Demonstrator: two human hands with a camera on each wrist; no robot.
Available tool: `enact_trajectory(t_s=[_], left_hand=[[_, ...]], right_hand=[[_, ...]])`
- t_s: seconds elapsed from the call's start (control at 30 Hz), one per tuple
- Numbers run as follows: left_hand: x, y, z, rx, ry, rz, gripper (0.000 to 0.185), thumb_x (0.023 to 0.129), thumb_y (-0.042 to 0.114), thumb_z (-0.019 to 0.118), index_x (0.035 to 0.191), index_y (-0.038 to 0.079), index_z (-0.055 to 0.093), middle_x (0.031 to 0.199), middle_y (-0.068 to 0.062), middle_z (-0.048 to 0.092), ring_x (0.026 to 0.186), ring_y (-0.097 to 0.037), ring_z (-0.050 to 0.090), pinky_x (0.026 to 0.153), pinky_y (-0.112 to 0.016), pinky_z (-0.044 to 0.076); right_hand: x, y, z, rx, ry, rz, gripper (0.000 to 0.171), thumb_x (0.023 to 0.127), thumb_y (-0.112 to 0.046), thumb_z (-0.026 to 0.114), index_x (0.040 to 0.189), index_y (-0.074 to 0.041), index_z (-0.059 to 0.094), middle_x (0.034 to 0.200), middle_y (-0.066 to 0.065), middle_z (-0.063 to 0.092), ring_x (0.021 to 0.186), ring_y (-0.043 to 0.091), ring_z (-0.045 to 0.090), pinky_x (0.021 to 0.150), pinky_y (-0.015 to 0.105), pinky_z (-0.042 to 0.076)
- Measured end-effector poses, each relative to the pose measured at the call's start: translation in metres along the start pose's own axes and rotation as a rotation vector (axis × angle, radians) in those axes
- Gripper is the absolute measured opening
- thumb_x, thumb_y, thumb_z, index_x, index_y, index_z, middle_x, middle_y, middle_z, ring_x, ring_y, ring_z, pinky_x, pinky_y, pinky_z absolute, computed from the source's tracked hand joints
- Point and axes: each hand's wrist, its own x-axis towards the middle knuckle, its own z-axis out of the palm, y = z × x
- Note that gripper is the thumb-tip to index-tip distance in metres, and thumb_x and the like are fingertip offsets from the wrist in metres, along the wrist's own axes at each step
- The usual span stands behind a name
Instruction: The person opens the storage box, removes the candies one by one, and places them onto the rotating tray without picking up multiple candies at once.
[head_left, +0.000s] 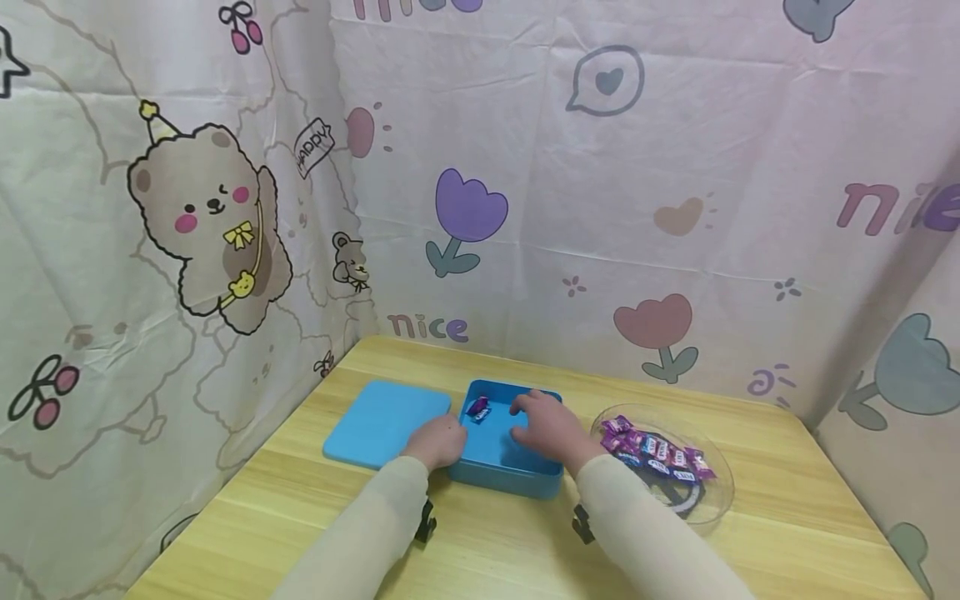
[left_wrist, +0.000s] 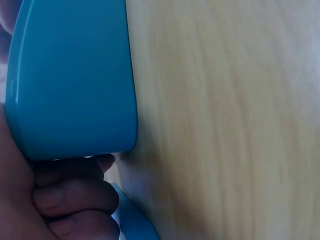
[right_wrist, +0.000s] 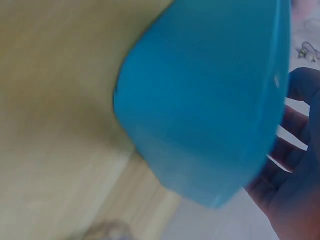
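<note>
A blue plastic box [head_left: 501, 477] stands uncovered on the table, with purple and blue wrapped candy [head_left: 478, 409] in its far left corner. My left hand [head_left: 437, 440] grips the box's left side wall; in the left wrist view its curled fingers [left_wrist: 80, 197] lie along the outside of the wall. Over the right part of the box hovers my right hand [head_left: 551, 425], fingers apart and slightly bent, nothing visible in them. In the right wrist view the right hand [right_wrist: 300, 145] is partly hidden behind the box's rim.
Left of the box a flat light-blue lid [head_left: 386, 423] lies on the wooden table [head_left: 480, 550]. To the right is a clear round bowl [head_left: 722, 492] holding several wrapped candies [head_left: 660, 454], partly behind the right forearm. Printed curtains [head_left: 570, 208] hang behind and at the sides.
</note>
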Motion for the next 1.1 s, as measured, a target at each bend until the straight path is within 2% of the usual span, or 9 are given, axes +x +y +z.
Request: enact_trajectory(t_s=[0.13,0.33,0.47,0.63,0.87,0.97,1.1], left_hand=[[0.001,-0.001,0.001,-0.006,-0.009,-0.018,0.035,0.107,0.025,0.043,0.115,-0.003,0.061,0.101,-0.011,0.061,0.082,-0.028,0.053,0.082,-0.046,0.048],[0.001,-0.001,0.001,-0.019,-0.011,-0.037,0.041,0.107,0.027,0.043,0.128,-0.005,0.059,0.124,-0.017,0.063,0.093,-0.029,0.056,0.095,-0.052,0.047],[-0.001,-0.002,0.001,-0.017,-0.014,-0.031,0.042,0.107,0.027,0.043,0.128,-0.005,0.059,0.123,-0.016,0.063,0.092,-0.029,0.056,0.094,-0.051,0.048],[0.000,-0.002,0.002,0.012,-0.010,-0.015,0.038,0.107,0.026,0.043,0.122,-0.004,0.061,0.117,-0.016,0.064,0.090,-0.028,0.056,0.092,-0.050,0.049],[-0.001,0.002,-0.001,0.022,-0.013,-0.002,0.042,0.108,0.026,0.042,0.129,-0.005,0.060,0.134,-0.018,0.060,0.112,-0.032,0.060,0.101,-0.053,0.045],[0.000,0.002,-0.002,0.021,-0.007,0.004,0.041,0.108,0.026,0.042,0.128,-0.004,0.061,0.134,-0.017,0.060,0.111,-0.031,0.060,0.100,-0.052,0.046],[0.001,0.000,-0.002,0.010,-0.010,0.001,0.037,0.107,0.025,0.042,0.119,-0.002,0.064,0.123,-0.015,0.063,0.095,-0.028,0.058,0.092,-0.049,0.048]], right_hand=[[0.007,-0.009,0.011,0.012,-0.051,0.002,0.036,0.094,-0.033,0.070,0.126,-0.017,0.068,0.122,0.006,0.061,0.106,0.026,0.062,0.093,0.051,0.052],[0.017,-0.019,0.023,0.034,-0.073,0.010,0.038,0.095,-0.033,0.069,0.129,-0.016,0.066,0.119,0.008,0.061,0.106,0.027,0.062,0.093,0.052,0.052],[0.024,-0.022,0.032,0.012,-0.097,0.026,0.039,0.095,-0.033,0.070,0.130,-0.017,0.066,0.115,0.006,0.060,0.102,0.026,0.061,0.091,0.051,0.052],[0.033,-0.025,0.041,-0.028,-0.146,0.042,0.043,0.096,-0.033,0.068,0.137,-0.018,0.062,0.119,0.007,0.059,0.105,0.025,0.061,0.094,0.049,0.052],[0.041,-0.025,0.048,-0.089,-0.179,0.032,0.051,0.096,-0.029,0.069,0.143,-0.013,0.057,0.136,0.014,0.055,0.117,0.030,0.061,0.099,0.048,0.049],[0.044,-0.026,0.048,-0.104,-0.172,0.032,0.051,0.096,-0.029,0.069,0.143,-0.014,0.057,0.141,0.014,0.053,0.120,0.032,0.059,0.100,0.049,0.048],[0.046,-0.029,0.049,-0.147,-0.168,0.031,0.049,0.094,-0.031,0.071,0.139,-0.015,0.061,0.134,0.012,0.057,0.114,0.031,0.060,0.099,0.049,0.049]])
